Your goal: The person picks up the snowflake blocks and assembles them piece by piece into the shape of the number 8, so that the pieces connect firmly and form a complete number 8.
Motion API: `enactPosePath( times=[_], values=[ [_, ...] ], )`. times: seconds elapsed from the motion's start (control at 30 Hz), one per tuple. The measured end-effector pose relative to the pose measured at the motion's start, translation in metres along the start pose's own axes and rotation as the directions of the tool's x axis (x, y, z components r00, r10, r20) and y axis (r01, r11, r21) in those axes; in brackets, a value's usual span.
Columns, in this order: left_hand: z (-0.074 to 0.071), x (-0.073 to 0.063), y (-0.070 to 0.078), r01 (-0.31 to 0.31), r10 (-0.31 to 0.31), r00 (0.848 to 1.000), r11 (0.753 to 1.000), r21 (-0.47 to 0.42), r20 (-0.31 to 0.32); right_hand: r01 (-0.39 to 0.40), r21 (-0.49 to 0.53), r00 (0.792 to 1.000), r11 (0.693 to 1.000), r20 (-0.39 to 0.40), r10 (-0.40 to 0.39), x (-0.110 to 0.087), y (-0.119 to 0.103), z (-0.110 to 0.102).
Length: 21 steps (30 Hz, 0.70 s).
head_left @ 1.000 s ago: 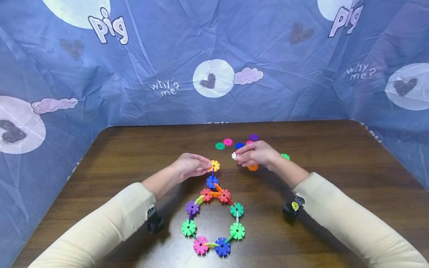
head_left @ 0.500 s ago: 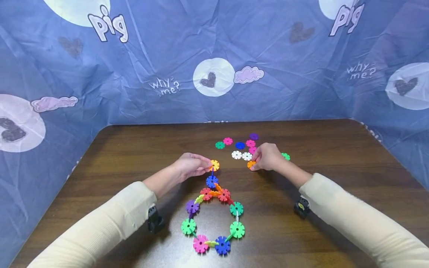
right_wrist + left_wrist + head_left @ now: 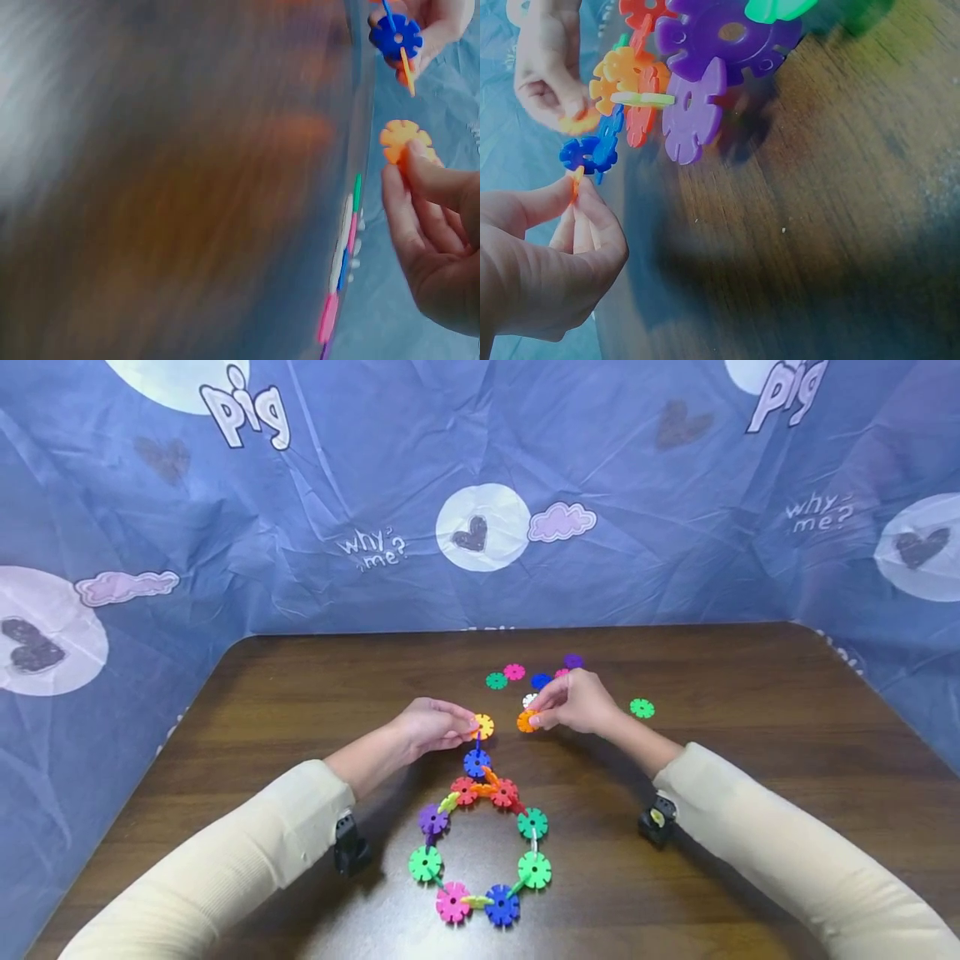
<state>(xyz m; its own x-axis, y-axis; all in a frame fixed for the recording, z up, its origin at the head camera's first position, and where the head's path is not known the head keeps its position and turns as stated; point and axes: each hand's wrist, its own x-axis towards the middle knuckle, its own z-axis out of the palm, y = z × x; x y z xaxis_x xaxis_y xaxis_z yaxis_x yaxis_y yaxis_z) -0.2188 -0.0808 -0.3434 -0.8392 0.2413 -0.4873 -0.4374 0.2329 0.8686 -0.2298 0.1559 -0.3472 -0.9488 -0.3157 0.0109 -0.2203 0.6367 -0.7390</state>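
Observation:
My left hand (image 3: 435, 727) pinches a yellow-orange notched plastic disc (image 3: 485, 727) between thumb and fingers. That disc slots into a short tail of blue discs (image 3: 477, 763), which joins a ring of interlocked discs in several colours, including a bright green disc (image 3: 535, 870) and a purple disc (image 3: 692, 112). My right hand (image 3: 583, 702) pinches a loose orange notched disc (image 3: 405, 139) by its edge. A small gap separates the orange disc from the yellow-orange one in the head view. Fingers cover part of both pinched discs.
Loose discs lie behind the right hand: a teal one (image 3: 497, 681), a pink one (image 3: 514, 672), a blue one (image 3: 541, 680), a purple one (image 3: 573, 661) and a partly covered white one (image 3: 530, 700). A green disc (image 3: 642, 708) lies farther right on the brown table (image 3: 337, 668).
My right hand went from a white disc to the orange disc, took hold of it and brought it left toward the yellow-orange disc. My left hand keeps its pinch, nearly still.

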Motion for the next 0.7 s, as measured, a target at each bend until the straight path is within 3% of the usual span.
enactPosePath(
  times=[0.2, 0.33, 0.57, 0.7],
  values=[
    [0.000, 0.000, 0.004, 0.025, -0.025, 1.000, 0.999, 0.034, 0.000, 0.161, 0.135, 0.986, 0.978, -0.056, -0.155, 0.008, -0.008, 0.017],
    [0.002, 0.001, 0.006, 0.029, -0.029, 1.000, 0.999, 0.039, -0.003, 0.178, 0.151, 0.983, 0.972, -0.071, -0.169, 0.009, -0.012, 0.021],
    [0.006, 0.002, 0.007, 0.009, -0.009, 1.000, 1.000, 0.017, 0.000, 0.204, 0.088, 0.976, 0.975, -0.093, -0.195, 0.008, -0.014, 0.022],
    [0.011, 0.003, 0.006, -0.002, 0.004, 0.999, 0.999, 0.038, -0.047, 0.208, 0.084, 0.975, 0.975, -0.094, -0.200, 0.007, -0.014, 0.024]
  ],
)
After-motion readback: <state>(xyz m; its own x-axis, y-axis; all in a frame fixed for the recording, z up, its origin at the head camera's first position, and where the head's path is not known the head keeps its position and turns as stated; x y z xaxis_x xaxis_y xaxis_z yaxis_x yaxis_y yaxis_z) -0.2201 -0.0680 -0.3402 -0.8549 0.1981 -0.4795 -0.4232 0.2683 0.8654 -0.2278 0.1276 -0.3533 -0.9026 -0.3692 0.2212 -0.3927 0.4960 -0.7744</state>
